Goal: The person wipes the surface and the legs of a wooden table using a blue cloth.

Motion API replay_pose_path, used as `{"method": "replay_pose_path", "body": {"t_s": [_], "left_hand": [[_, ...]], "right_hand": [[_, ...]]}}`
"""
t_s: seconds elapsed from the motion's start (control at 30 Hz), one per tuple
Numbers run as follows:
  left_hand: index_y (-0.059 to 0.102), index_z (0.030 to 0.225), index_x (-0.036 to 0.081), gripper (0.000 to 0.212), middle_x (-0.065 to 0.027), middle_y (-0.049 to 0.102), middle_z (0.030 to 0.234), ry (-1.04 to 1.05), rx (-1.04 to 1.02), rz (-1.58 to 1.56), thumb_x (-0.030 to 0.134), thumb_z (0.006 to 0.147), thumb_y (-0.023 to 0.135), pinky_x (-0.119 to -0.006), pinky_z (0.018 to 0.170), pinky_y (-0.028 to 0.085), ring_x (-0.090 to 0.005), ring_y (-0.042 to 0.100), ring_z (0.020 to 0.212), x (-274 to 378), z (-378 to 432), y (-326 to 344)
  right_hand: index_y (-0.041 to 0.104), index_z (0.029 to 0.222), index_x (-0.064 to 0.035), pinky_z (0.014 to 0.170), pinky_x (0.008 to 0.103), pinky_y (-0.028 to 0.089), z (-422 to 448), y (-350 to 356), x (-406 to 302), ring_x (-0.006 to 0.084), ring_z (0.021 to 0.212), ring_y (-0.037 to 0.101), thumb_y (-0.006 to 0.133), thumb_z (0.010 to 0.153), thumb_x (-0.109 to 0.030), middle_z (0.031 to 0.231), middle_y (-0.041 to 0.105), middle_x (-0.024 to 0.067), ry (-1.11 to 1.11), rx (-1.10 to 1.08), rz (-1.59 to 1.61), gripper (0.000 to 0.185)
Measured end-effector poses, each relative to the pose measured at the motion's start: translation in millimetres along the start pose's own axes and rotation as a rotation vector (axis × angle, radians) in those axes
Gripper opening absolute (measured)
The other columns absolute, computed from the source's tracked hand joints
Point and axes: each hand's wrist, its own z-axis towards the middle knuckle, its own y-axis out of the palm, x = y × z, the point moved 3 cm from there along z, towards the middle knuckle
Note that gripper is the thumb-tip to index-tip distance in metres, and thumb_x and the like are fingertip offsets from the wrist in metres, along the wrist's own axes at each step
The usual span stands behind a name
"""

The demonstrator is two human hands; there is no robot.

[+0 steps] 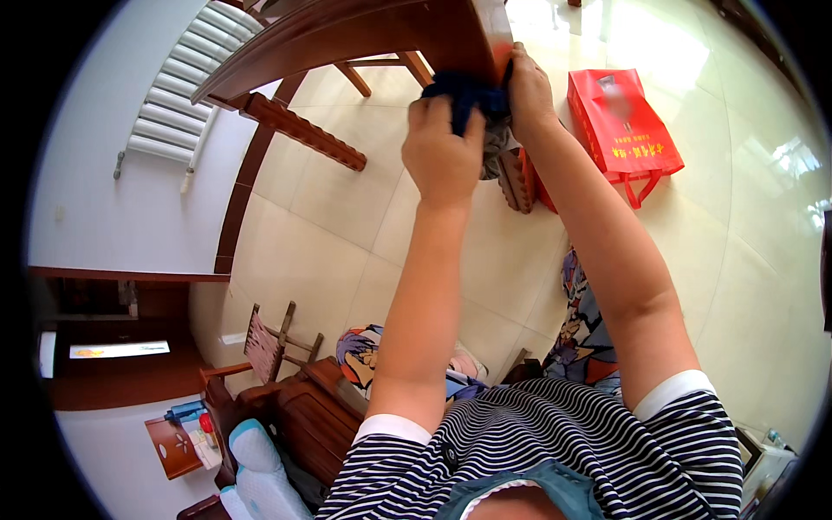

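My left hand grips a dark blue cloth at the corner of a dark wooden table, near the top centre. On the other side of that corner, my right hand lies against the table's edge, with a bit of dark cloth showing beside its fingers. Whether it also grips the cloth is unclear. Below the blue cloth hangs a grey cloth or bag, partly hidden by my left hand. A carved table leg stands to the left.
On the tiled floor to the right lies a red bag with handles. A folding stool stands lower left beside a wooden sofa with a light cushion. A white radiator is on the left wall.
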Motion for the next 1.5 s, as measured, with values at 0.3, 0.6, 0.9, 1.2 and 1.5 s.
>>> {"method": "replay_pose_path", "body": {"t_s": [0.3, 0.6, 0.9, 1.2, 1.5], "left_hand": [[0.059, 0.098, -0.005, 0.031, -0.0242, 0.048, 0.122, 0.071, 0.015, -0.275, 0.014, 0.077, 0.069, -0.038, 0.089, 0.044, -0.0359, 0.052, 0.108, 23, -14, -13], [0.055, 0.1, -0.004, 0.033, -0.0207, 0.056, 0.102, -0.161, 0.123, -0.145, 0.014, 0.075, 0.066, -0.042, 0.082, 0.046, -0.0372, 0.056, 0.089, -11, -3, 17], [0.046, 0.125, 0.001, 0.033, -0.0131, 0.053, 0.118, -0.833, -0.108, -1.14, 0.011, 0.094, 0.049, -0.033, 0.082, 0.053, -0.0222, 0.059, 0.096, -67, 27, 29], [0.051, 0.126, -0.002, 0.039, -0.0102, 0.063, 0.105, -0.76, -0.73, -0.713, 0.002, 0.087, 0.044, -0.027, 0.081, 0.049, -0.0162, 0.061, 0.088, -53, 59, 9], [0.052, 0.123, -0.004, 0.038, -0.009, 0.06, 0.11, -0.664, -0.46, -0.816, 0.002, 0.087, 0.045, -0.024, 0.088, 0.043, -0.013, 0.056, 0.098, -56, 30, -1]], "right_hand": [[0.062, 0.098, 0.0054, 0.08, 0.0304, 0.044, 5, 1, -1, 0.0204, 0.088, 0.058, 0.042, 0.095, -0.037, 0.094, 0.064, 0.0164, -0.126, -0.035, -0.095, 0.047], [0.058, 0.114, -0.0026, 0.079, 0.0277, 0.044, -2, -5, -1, 0.018, 0.084, 0.055, 0.043, 0.095, -0.044, 0.097, 0.062, 0.0086, 0.013, -0.094, -0.152, 0.048], [0.058, 0.114, 0.002, 0.088, 0.0285, 0.042, -9, 1, -9, 0.0184, 0.099, 0.055, 0.041, 0.097, -0.039, 0.109, 0.061, 0.0124, 0.006, -0.119, -0.054, 0.048], [0.058, 0.111, 0.0055, 0.09, 0.0338, 0.041, 0, 1, 0, 0.0291, 0.1, 0.057, 0.038, 0.096, -0.036, 0.106, 0.062, 0.0214, -0.211, -0.031, -0.26, 0.048], [0.058, 0.109, 0.0058, 0.089, 0.0354, 0.041, -8, 5, -6, 0.0318, 0.1, 0.057, 0.035, 0.096, -0.035, 0.104, 0.062, 0.0229, -0.154, -0.057, -0.219, 0.049]]}}
